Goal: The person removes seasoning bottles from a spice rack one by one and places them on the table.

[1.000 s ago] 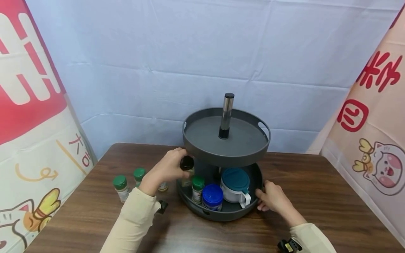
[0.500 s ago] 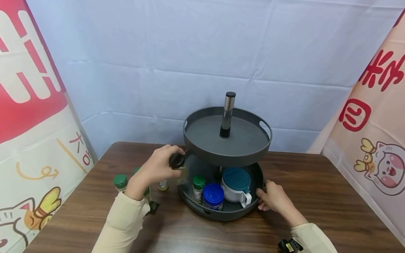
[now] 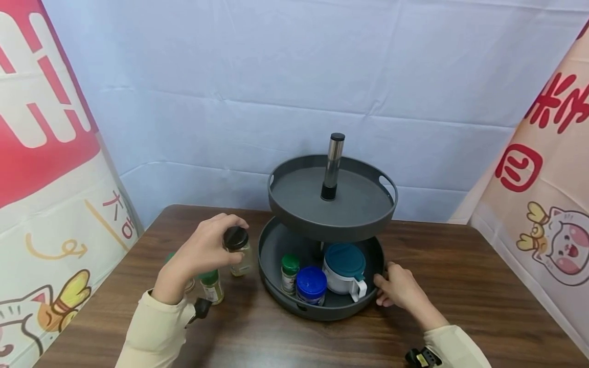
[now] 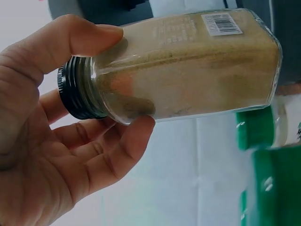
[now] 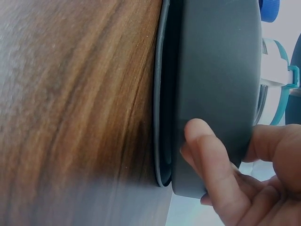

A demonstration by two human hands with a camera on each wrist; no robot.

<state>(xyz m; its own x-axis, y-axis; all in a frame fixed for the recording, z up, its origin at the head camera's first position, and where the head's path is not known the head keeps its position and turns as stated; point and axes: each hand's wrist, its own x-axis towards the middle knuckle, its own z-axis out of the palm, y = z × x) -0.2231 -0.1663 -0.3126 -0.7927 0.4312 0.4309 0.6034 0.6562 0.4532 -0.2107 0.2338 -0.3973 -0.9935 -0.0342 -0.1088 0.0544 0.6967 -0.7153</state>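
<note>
My left hand (image 3: 198, 255) grips a glass spice jar (image 4: 193, 66) with a black lid (image 3: 236, 238), left of the two-tier tray. Tan powder fills much of the jar. The thumb and fingers close around its neck and shoulder. At the other side, my right hand (image 3: 399, 289) pinches the wall of the grey lower tray (image 5: 216, 84), thumb at the rim and fingers on the outside. In that tray stand a green-capped spice bottle (image 3: 289, 273), a blue-lidded jar (image 3: 311, 285) and a white container with a teal lid (image 3: 345, 260).
Above it sits the upper tray (image 3: 294, 194), around a metal post (image 3: 334, 161). Green-capped bottles (image 3: 211, 286) stand on the wooden table (image 3: 257, 337) by my left wrist, partly hidden by it. Pale cloth (image 3: 193, 102) hangs behind the table.
My left hand has carried the black-lidded spice jar out of the lower tray, leftward over the table. My right hand stays at the tray's rim.
</note>
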